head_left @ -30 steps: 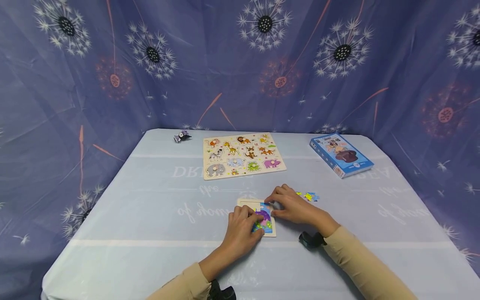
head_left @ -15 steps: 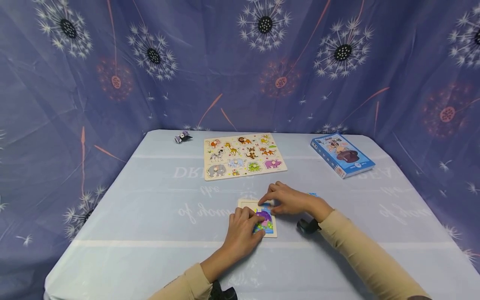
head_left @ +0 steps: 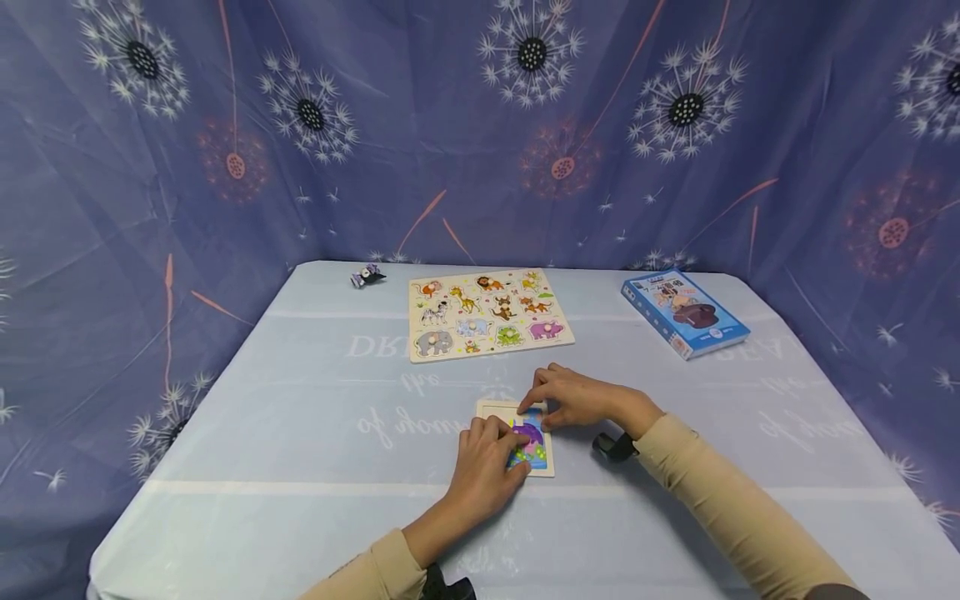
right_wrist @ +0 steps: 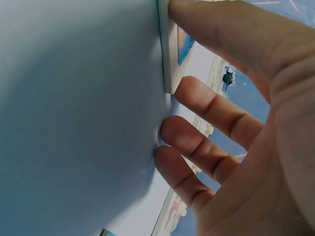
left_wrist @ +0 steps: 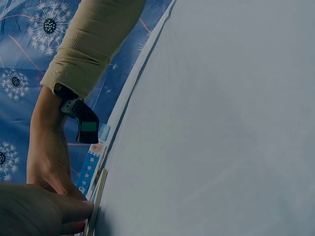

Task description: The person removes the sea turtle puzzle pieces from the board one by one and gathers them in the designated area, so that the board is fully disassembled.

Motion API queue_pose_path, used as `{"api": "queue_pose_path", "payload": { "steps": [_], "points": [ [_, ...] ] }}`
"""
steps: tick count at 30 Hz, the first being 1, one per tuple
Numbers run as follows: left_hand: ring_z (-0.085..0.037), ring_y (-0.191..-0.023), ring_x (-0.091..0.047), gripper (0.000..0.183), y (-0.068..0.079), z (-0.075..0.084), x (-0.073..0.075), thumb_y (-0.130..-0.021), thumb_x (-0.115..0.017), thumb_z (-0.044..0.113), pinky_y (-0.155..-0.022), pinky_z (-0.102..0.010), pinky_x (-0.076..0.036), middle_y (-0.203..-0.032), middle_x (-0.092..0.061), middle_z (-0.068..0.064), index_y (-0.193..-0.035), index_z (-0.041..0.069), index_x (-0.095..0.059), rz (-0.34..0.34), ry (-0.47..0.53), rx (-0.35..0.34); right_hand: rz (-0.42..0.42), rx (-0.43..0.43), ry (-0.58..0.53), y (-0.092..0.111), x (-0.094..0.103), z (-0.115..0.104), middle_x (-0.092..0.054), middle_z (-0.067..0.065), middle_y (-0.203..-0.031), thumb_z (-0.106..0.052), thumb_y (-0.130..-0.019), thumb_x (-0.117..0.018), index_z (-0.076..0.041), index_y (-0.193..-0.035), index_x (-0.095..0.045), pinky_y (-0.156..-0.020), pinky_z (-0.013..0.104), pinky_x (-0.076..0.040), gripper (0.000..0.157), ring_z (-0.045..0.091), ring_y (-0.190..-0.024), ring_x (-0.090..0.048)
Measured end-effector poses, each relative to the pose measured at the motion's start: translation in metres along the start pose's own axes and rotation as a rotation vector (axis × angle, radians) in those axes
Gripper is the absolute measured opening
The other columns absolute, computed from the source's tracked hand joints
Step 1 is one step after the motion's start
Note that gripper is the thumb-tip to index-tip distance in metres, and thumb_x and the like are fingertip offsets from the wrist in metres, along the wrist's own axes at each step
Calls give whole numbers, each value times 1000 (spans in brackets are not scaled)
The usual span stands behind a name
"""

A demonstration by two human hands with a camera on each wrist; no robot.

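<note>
A small jigsaw puzzle in a pale wooden frame (head_left: 551, 463) lies on the table in the head view, with a purple animal on its picture. My left hand (head_left: 483, 462) grips it from the lower left, fingers over the picture and thumb at the near edge. At the upper right corner, my right hand (head_left: 573, 397) has thumb and index finger around a blue puzzle piece (head_left: 532, 417). The right wrist view shows its thumb (right_wrist: 211, 17) at the frame edge and the other fingers (right_wrist: 189, 132) bent beside the corner. The upper left of the frame shows bare wood.
Behind the hands lies a wooden peg board (head_left: 487, 312) with animal pieces. A blue picture box (head_left: 686, 312) stands at the back right, and a small dark trinket (head_left: 367, 276) at the back left. A patterned curtain (head_left: 420, 108) hangs behind the table (head_left: 300, 417).
My right hand has moved slightly left, its index finger farther in over the frame's top. The loose yellow-and-blue pieces seen beside it earlier are now hidden behind that hand. My left hand stays put.
</note>
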State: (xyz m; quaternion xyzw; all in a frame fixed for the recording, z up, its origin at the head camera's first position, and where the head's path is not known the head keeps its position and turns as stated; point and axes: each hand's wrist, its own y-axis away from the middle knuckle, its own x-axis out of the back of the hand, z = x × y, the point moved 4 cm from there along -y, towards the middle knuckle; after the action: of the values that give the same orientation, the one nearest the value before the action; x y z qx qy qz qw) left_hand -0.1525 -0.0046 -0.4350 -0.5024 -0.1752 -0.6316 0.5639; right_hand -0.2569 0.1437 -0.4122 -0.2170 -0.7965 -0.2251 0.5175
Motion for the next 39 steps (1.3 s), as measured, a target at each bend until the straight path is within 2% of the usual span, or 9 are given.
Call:
{"api": "queue_pose_path", "payload": {
  "steps": [10,17,27,31,35,39],
  "points": [
    [-16,-92,-42,28,0,3,-1,-76,-74,25,-80,-35,-32,-96,-53,1,-102,16,-73,8,-11,4,-10,20,28,-2,0,-1,-55,-2,-99,-26,-80,-73,-32,-107,-63,-77,27,-34,29,12,-88,-39],
    [-16,-94,-42,28,0,3,-1,-76,-73,25,-81,-36,-33,-97,-53,0,-103,16,-72,4,-12,1,52,22,83,-1,0,-5,-57,-3,-97,-26,-79,-73,-30,-104,-62,-80,29,-36,27,11,-90,-41],
    [-16,-93,-42,28,0,2,0,-76,-74,25,-81,-36,-32,-96,-52,0,-102,16,-72,15,-3,0,141,-43,100,8,-6,-9,-60,-6,-96,-24,-81,-72,-30,-106,-62,-81,31,-37,28,10,-91,-44],
    [-16,-93,-42,28,1,2,0,-77,-74,26,-82,-37,-32,-97,-52,0,-103,16,-72,5,2,9,187,-41,85,11,-8,-11,-61,-5,-95,-24,-79,-74,-24,-111,-61,-80,31,-37,34,11,-90,-45],
    [-16,-93,-41,28,0,1,0,-77,-73,27,-82,-36,-32,-97,-52,0,-104,17,-72,-8,1,19,241,-83,53,13,-10,-11,-61,-4,-95,-23,-79,-74,-14,-118,-59,-82,32,-39,43,12,-91,-45],
    [-16,-92,-41,27,0,0,0,-77,-73,26,-81,-36,-32,-96,-52,0,-103,17,-72,8,-2,11,295,-142,20,15,-15,-11,-61,-3,-95,-22,-77,-76,-9,-113,-61,-82,32,-41,40,12,-92,-44]
  ]
}}
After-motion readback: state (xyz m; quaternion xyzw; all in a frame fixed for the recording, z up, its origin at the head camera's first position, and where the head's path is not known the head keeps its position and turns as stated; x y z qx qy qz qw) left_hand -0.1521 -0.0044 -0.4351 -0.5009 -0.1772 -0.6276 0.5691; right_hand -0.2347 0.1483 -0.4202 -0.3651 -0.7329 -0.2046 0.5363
